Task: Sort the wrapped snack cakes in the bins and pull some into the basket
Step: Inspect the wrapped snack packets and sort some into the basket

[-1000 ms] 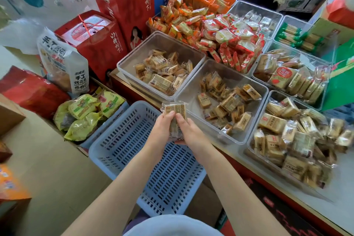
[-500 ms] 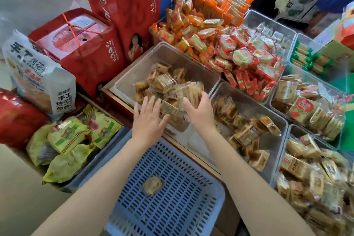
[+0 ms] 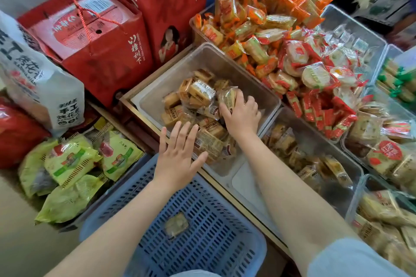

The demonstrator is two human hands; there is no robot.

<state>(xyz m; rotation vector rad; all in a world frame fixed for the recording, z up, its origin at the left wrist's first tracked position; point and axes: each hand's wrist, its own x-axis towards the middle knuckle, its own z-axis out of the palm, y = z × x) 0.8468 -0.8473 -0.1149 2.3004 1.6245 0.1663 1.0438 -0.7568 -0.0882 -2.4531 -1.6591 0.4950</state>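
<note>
Nearest, one wrapped cake (image 3: 176,225) lies on the floor of the blue basket (image 3: 236,252), well behind both hands. Just ahead, the left hand (image 3: 177,157) hovers with fingers spread wide, holding nothing, at the near edge of the clear bin (image 3: 265,87). Farther in, the right hand (image 3: 243,117) curls round a snack cake (image 3: 227,96) atop the pile (image 3: 198,105).

a shop: clear bins (image 3: 267,99) full of wrapped snacks (image 3: 265,36), red gift boxes (image 3: 99,36) and a blue shopping basket (image 3: 202,231).
</note>
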